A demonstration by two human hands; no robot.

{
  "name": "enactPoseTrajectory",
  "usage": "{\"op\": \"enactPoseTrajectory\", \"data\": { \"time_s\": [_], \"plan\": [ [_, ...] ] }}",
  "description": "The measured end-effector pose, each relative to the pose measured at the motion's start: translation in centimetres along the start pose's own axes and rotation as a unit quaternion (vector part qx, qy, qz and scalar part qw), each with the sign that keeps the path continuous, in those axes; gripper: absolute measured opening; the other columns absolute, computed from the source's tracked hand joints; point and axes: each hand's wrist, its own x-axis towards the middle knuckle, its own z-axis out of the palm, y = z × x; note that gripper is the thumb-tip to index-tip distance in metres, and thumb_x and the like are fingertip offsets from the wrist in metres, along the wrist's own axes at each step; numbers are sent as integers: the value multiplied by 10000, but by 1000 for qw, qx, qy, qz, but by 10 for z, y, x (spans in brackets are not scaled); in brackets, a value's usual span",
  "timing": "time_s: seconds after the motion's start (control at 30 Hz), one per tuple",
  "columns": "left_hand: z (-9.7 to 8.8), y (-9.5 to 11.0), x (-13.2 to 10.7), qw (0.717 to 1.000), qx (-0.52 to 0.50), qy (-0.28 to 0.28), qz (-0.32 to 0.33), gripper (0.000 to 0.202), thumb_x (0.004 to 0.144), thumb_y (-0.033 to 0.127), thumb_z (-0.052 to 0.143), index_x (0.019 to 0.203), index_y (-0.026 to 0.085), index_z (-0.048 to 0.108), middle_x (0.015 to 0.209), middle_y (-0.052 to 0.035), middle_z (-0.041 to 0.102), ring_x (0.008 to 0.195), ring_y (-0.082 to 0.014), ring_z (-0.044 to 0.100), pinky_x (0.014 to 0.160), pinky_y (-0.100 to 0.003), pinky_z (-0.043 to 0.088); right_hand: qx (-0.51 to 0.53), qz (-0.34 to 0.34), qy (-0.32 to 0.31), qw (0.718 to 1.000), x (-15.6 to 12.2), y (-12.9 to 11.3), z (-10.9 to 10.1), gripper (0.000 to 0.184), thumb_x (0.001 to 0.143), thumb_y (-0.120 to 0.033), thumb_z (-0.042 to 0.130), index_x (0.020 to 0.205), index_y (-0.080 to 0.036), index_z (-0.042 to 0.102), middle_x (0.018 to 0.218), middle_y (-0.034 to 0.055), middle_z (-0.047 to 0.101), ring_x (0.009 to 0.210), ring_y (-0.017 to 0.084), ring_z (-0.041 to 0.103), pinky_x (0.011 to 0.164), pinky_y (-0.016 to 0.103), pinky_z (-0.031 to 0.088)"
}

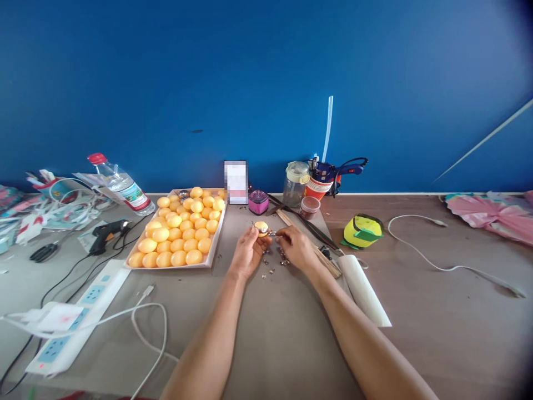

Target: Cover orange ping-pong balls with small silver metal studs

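Observation:
My left hand (pixel 245 254) is closed around an orange ball (pixel 261 225) that looks like a ping-pong ball, with a silvery metal fitting on its near side. Close beside it on the right, my right hand (pixel 297 247) pinches a small shiny metal piece (pixel 273 233); its exact kind is too small to tell. Below and between the hands, several tiny metal parts (pixel 284 259) lie scattered on the grey mat. To the left stands a shallow white box (pixel 214 248) filled with rows of orange balls (pixel 177 244).
Behind the hands are a purple container (pixel 259 202), a lidded jar (pixel 296 183) and a paper cup (pixel 320 188) of tools. Wooden sticks (pixel 328 264) and a white roll (pixel 364 290) lie right. A power strip (pixel 79 316), glue gun (pixel 107 236) and bottle (pixel 127 189) occupy the left.

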Motion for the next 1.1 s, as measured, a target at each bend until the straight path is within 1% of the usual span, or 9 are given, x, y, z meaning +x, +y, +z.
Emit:
{"op": "enactPoseTrajectory", "data": {
  "time_s": [0.1, 0.17, 0.23, 0.37, 0.57, 0.67, 0.83, 1.0, 1.1],
  "plan": [
    [-1, 2, 0, 1000, 6, -12, 2, 258, 773, 339, 642, 897, 113, 618, 883, -76, 661, 666, -111, 605, 685, -252, 480, -201, -34, -48, 978, -7, -6, 4, 189, 811, -276, 517, 932, -175, 622, 953, 98, 620, 895, 220, 569, 794, 329, 350],
    [0, 2, 0, 1000, 10, -16, 4, 272, 776, 344, 638, 919, 114, 610, 885, -77, 657, 669, -113, 604, 683, -251, 479, -269, -36, -75, 960, -10, -9, 8, 177, 820, -276, 513, 924, -177, 615, 955, 99, 615, 886, 226, 575, 772, 332, 336],
    [1, 2, 0, 1000, 13, -17, 4, 285, 769, 353, 644, 923, 117, 605, 879, -74, 656, 668, -113, 602, 683, -252, 478, -293, -36, -89, 951, -11, -10, 11, 153, 840, -243, 478, 893, -181, 608, 922, 82, 619, 846, 210, 583, 744, 323, 323],
    [0, 3, 0, 1000, 16, -11, 3, 299, 752, 367, 660, 915, 122, 605, 875, -70, 654, 659, -112, 597, 683, -255, 472, -283, -35, -87, 955, -11, -10, 12, 199, 878, -199, 405, 837, -180, 599, 863, 59, 627, 795, 179, 578, 727, 309, 301],
    [-1, 4, 2, 1000, 2, -11, 17, 272, 766, 370, 642, 871, 121, 605, 861, -68, 647, 655, -113, 593, 643, -247, 455, -252, -87, -70, 961, -14, -17, 14, 224, 839, -368, 518, 941, -184, 596, 974, 79, 606, 922, 216, 526, 760, 319, 291],
    [-1, 4, 3, 999, 5, -2, 39, 255, 762, 359, 648, 840, 120, 604, 854, -70, 649, 633, -103, 583, 662, -251, 456, -266, -92, -84, 956, -14, -17, 20, 187, 823, -324, 542, 928, -183, 605, 975, 87, 609, 930, 230, 509, 749, 325, 282],
    [-1, 4, 3, 999, 12, 3, 37, 253, 760, 366, 647, 838, 127, 610, 835, -61, 647, 618, -104, 579, 625, -245, 448, -241, -96, -85, 962, -13, -14, 23, 139, 841, -227, 494, 882, -190, 621, 920, 80, 626, 888, 207, 523, 753, 326, 268],
    [-1, 4, 3, 999, 17, 11, 46, 252, 766, 360, 640, 846, 122, 615, 853, -65, 654, 612, -99, 579, 644, -246, 452, -186, -93, -28, 978, -11, -7, 19, 87, 775, -176, 516, 790, -178, 602, 854, 59, 634, 829, 190, 547, 769, 326, 275],
    [0, 5, 3, 999, 12, 21, 39, 263, 751, 357, 657, 869, 126, 617, 842, -57, 659, 614, -97, 582, 646, -237, 451, -112, -71, 20, 991, -9, -2, 18, 91, 716, -145, 513, 756, -179, 587, 795, 33, 629, 744, 162, 552, 754, 306, 311]
  ]
}}
